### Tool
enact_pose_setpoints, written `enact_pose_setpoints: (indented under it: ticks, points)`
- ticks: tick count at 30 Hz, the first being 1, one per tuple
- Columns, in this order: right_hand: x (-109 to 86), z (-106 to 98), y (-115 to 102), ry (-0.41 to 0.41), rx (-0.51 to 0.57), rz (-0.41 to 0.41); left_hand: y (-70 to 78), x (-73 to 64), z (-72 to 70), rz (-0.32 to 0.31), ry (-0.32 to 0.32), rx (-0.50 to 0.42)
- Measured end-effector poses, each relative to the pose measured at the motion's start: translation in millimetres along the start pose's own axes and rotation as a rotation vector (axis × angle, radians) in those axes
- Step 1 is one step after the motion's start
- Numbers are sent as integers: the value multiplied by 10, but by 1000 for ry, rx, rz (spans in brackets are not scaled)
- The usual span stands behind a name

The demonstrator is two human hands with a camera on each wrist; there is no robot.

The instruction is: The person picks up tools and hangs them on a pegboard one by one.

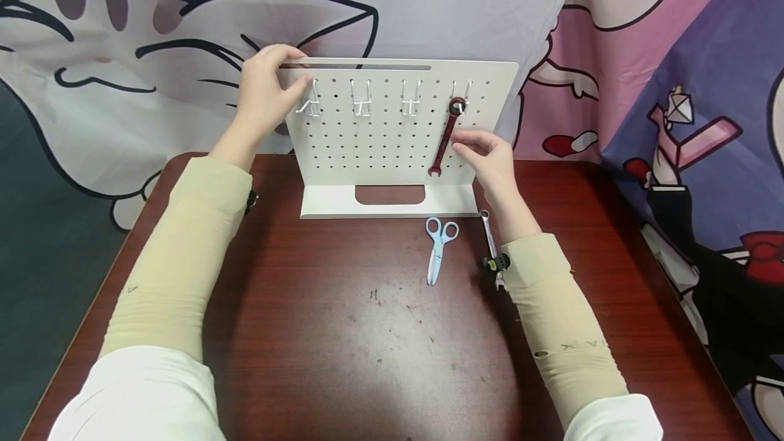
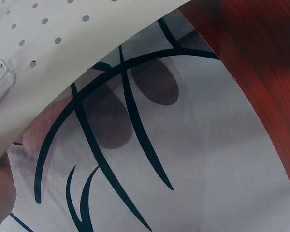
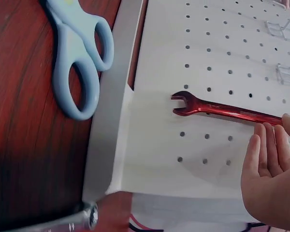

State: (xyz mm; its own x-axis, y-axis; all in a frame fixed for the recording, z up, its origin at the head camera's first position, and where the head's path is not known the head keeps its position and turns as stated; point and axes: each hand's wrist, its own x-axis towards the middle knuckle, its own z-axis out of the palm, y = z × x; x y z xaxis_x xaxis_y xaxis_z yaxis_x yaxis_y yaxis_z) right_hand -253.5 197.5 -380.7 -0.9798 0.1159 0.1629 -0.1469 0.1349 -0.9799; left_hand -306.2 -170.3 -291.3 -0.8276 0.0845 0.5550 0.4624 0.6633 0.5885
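Note:
A white pegboard (image 1: 392, 155) stands upright on its base on the brown table. My left hand (image 1: 266, 90) grips its upper left corner, thumb at the front and fingers over the top edge. From the rightmost of the hooks hangs a red wrench (image 1: 446, 137), ring end up and open jaw end down. Beside the shaft is my right hand (image 1: 490, 158); its fingertips (image 3: 266, 129) lie right at the red shaft, loosely extended, and the thumb overlaps the wrench's upper part in the right wrist view.
Light blue scissors (image 1: 436, 250) lie before the pegboard's base, handles toward it. A silver wrench (image 1: 488, 233) lies to their right, partly hidden by the right wrist's camera. Several wire hooks (image 1: 361, 106) line the board's upper part. Printed cloth (image 1: 441, 5) hangs behind the table.

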Motion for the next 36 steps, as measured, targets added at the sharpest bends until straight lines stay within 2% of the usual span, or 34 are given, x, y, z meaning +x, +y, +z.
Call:
enact_pose_setpoints:
  ticks: [5, 16, 18, 25, 36]
  points:
    - [-123, -123, -71, -43, 9, -29, -10, 6, 4, 2, 1, 2]
    - [-484, -485, -153, -76, -4, -52, -24, 0, -2, 6, 7, -13]
    - [-562, -562, -149, -77, -47, -53, -21, -2, 0, 3, 5, -15]
    - [-787, -852, -2, -84, -340, -49, -8, -1, 6, 1, 0, -12]
    - [-999, -1266, 299, -101, -581, -55, -16, 3, 8, 1, 9, -15]
